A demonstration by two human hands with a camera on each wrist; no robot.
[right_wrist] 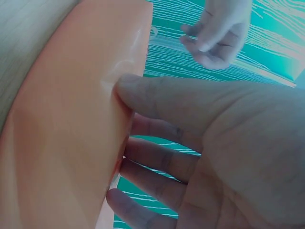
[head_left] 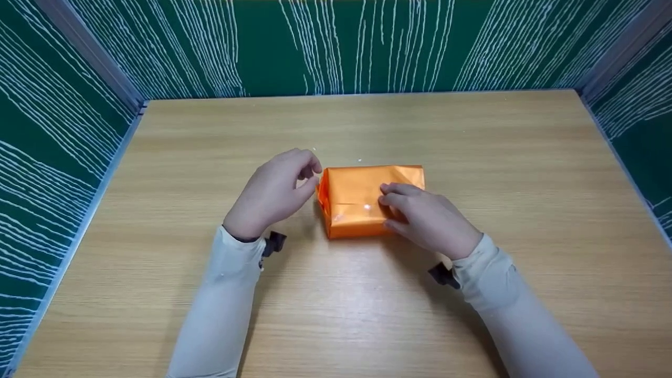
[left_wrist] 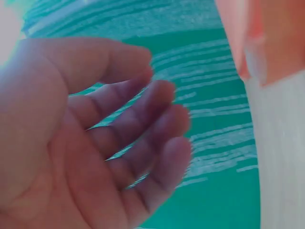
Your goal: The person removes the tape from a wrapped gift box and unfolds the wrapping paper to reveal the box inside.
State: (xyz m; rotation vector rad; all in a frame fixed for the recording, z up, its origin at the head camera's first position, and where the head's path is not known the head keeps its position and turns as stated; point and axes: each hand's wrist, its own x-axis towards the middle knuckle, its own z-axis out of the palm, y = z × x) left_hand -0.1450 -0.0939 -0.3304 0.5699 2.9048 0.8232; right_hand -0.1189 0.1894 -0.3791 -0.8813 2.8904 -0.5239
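Observation:
A boxy package wrapped in shiny orange paper [head_left: 354, 189] lies on the wooden table. At its left end the paper flap [head_left: 323, 197] is loose and folded unevenly. My right hand [head_left: 433, 218] holds the package near its right front, fingertips on the top and thumb on the front side. The right wrist view shows that thumb [right_wrist: 136, 93] pressed to the orange surface. Just off the package's left end, my left hand [head_left: 278, 186] hovers with loosely bent fingers. In the left wrist view its palm [left_wrist: 76, 167] holds nothing.
The table [head_left: 336, 304] carries a few tiny white specks behind the package. Green panels with white streaks [head_left: 336, 47] enclose the back and both sides. Small black devices [head_left: 274, 243] sit at both wrists, below light grey sleeves [head_left: 220, 304].

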